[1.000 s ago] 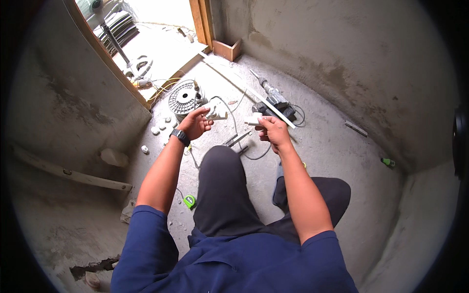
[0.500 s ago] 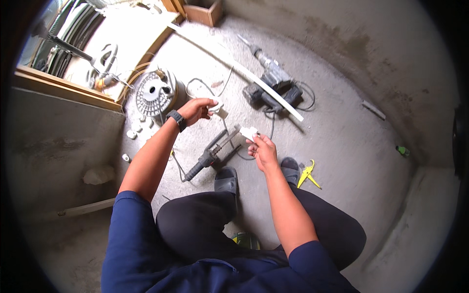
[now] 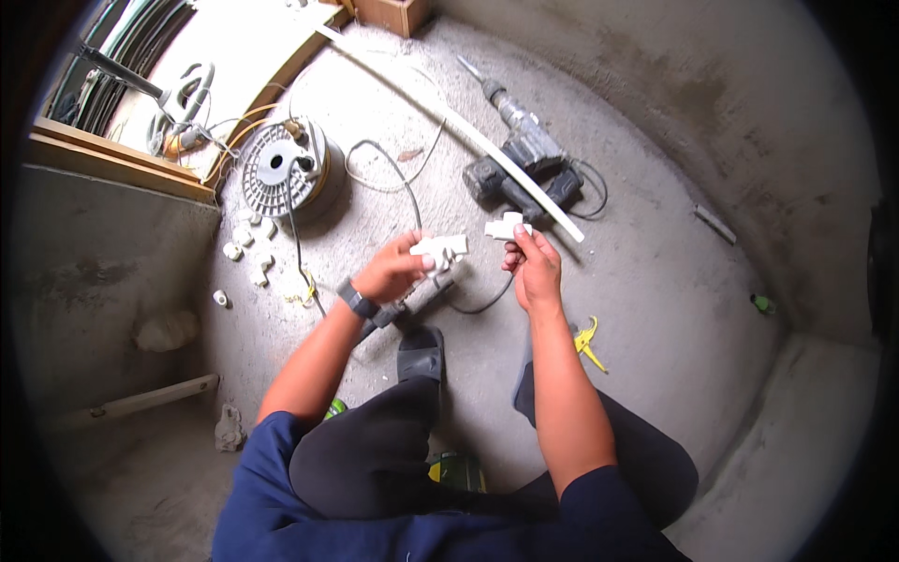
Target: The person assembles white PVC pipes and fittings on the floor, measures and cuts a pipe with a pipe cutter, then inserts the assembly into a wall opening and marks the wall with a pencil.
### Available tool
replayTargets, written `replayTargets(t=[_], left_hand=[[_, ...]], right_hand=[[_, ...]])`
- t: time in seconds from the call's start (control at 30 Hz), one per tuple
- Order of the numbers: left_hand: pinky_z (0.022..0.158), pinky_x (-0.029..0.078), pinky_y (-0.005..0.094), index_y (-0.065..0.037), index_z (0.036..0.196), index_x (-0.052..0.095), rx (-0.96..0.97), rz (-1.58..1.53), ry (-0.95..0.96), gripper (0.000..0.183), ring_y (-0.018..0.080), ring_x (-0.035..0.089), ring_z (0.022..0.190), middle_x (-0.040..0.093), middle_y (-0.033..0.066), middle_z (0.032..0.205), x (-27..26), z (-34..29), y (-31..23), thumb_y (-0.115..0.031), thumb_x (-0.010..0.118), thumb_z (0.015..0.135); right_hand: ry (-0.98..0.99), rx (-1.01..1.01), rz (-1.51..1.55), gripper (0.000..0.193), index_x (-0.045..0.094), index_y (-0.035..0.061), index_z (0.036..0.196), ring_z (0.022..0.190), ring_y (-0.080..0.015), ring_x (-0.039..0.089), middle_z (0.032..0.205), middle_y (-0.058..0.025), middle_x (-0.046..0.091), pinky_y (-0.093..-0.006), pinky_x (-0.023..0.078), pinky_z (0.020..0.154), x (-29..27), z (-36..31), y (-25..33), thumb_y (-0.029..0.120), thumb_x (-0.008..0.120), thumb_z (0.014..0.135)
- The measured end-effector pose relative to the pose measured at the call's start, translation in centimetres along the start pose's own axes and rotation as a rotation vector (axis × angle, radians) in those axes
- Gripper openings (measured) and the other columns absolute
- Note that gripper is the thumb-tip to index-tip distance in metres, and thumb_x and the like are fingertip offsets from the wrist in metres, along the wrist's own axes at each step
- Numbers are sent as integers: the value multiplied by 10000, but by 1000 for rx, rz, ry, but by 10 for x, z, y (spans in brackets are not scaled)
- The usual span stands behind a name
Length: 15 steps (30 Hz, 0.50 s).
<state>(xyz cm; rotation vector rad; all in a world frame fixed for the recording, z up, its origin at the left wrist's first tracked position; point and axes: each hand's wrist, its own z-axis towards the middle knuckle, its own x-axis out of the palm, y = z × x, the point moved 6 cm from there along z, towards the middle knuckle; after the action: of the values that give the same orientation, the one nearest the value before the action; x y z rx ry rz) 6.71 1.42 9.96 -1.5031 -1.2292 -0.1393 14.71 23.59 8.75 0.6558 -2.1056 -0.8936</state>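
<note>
White fitting (image 3: 451,246) in the left hand (image 3: 388,272) and white connector (image 3: 504,228) in the right hand (image 3: 538,273), both pinched, are best steadied with ends uncovered.

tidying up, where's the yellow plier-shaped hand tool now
The yellow plier-shaped hand tool lies right of centre in the head view, on grey concrete floor beside the bare right forearm, below the end of the long white strip.

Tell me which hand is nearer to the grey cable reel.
Left. The left hand is to the right of the cable reel and closer to the wearer; the right hand is farther right.
</note>
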Motion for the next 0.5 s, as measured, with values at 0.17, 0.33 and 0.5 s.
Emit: replayTargets(t=[0.17,0.33,0.5], left_hand=[[996,516,392,-30,1404,460,116,-388,53,565,214,616,1170,587,100,1354,51,-11,45,-237,694,934],[936,487,307,-92,1141,512,208,-192,68,346,164,578,1130,594,84,1247,67,-2,55,-133,754,897],[994,470,316,-82,1111,486,387,-107,-83,295,134,539,1173,550,61,1270,89,-4,63,-88,728,943]], right_hand=[[266,18,-193,160,678,88,1021,676,-76,569,795,44,612,-265,499,654,45,16,61,234,713,965],[171,-59,-498,307,649,85,1172,805,-77,611,904,21,668,-272,503,737,61,-4,53,348,653,1015],[137,-59,-50,316,593,55,1192,710,-128,640,807,-37,636,-294,547,560,48,-23,5,338,591,1053]])
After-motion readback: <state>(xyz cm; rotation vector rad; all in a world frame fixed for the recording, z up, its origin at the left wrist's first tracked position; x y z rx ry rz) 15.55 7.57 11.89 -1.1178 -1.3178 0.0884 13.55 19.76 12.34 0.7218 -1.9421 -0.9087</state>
